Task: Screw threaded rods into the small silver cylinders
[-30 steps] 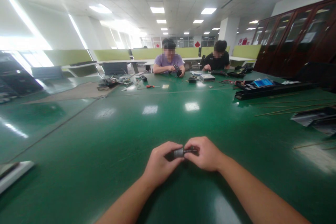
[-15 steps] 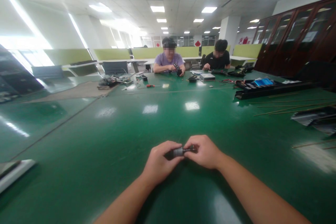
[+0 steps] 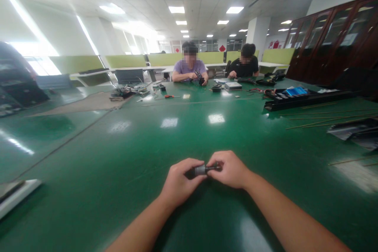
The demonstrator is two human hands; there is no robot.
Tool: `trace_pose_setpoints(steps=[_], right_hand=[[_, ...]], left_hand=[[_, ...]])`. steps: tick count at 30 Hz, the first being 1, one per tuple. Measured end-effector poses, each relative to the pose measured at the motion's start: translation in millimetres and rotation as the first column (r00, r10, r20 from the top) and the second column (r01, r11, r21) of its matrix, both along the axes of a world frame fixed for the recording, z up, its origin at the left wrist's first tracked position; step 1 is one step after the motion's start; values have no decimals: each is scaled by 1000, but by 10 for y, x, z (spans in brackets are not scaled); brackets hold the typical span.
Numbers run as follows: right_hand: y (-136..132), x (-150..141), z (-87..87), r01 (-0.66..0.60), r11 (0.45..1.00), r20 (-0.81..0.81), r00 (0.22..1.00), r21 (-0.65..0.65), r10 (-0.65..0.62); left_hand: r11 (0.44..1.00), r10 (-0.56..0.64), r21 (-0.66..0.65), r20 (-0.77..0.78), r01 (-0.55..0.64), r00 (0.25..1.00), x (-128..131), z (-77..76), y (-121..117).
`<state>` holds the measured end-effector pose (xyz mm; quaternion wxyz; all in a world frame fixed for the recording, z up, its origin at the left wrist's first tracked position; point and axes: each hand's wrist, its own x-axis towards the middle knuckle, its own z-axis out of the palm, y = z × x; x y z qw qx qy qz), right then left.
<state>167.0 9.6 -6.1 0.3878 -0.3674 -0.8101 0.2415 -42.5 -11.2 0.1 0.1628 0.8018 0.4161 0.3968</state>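
Observation:
Both my hands meet low over the green table (image 3: 124,153), near its front edge. My left hand (image 3: 180,183) is closed round a small grey metal cylinder (image 3: 200,170). My right hand (image 3: 229,170) pinches the thin dark part that sticks out of the cylinder's right end. Most of the piece is hidden by my fingers.
A long black tray (image 3: 304,100) with blue items lies at the right, thin rods (image 3: 327,120) in front of it. A white-edged board (image 3: 14,197) sits at the left edge. Two people (image 3: 190,69) work at the far end amid tools and parts (image 3: 124,93).

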Motion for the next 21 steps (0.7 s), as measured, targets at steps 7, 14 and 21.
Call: trace_pose_setpoints(steps=[7,14,21], right_hand=[[-4,3,-3,5,1000,-6,1000,-26,-5],[1,3,4,7,999,-7,1000,-52,-7],[20,8,-28,13,982,-36,999,-188,-20]], left_hand=[[1000,-9,11,1,9,1000,4,9,-15],[1000,-10,15,3,10,1000,10,26,-24],[999,-18,39,10,17,1000,15,20,-19]])
